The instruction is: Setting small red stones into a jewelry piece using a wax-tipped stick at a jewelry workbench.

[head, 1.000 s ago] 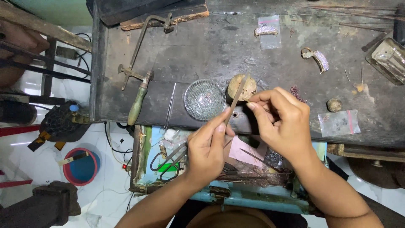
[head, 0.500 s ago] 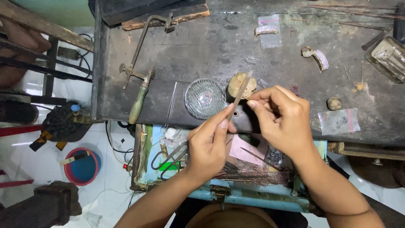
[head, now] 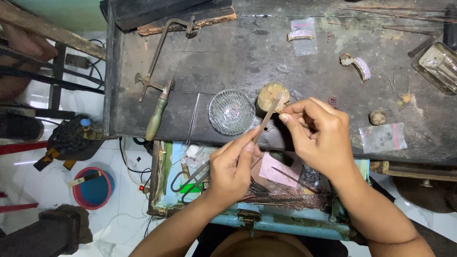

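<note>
My left hand (head: pixel 232 167) grips a slim metal file (head: pixel 270 114) that slants up to the right, its tip over a small wooden peg block (head: pixel 271 95). My right hand (head: pixel 318 133) pinches a tiny piece at its fingertips, pressed against the file near the block; the piece itself is too small to make out. Both hands meet at the front edge of the dark workbench (head: pixel 238 52), just right of a round ribbed glass dish (head: pixel 232 112).
A jeweller's saw with green handle (head: pixel 157 116) and tweezers (head: pixel 193 119) lie left of the dish. Stone-set rings (head: pixel 358 65), small plastic bags (head: pixel 383 137) and a glass tray (head: pixel 438 64) sit to the right. An open drawer (head: pixel 285 223) with scissors and tools is below.
The file has shifted slightly along the pinched piece; both hands stay almost in place by the wooden block.
</note>
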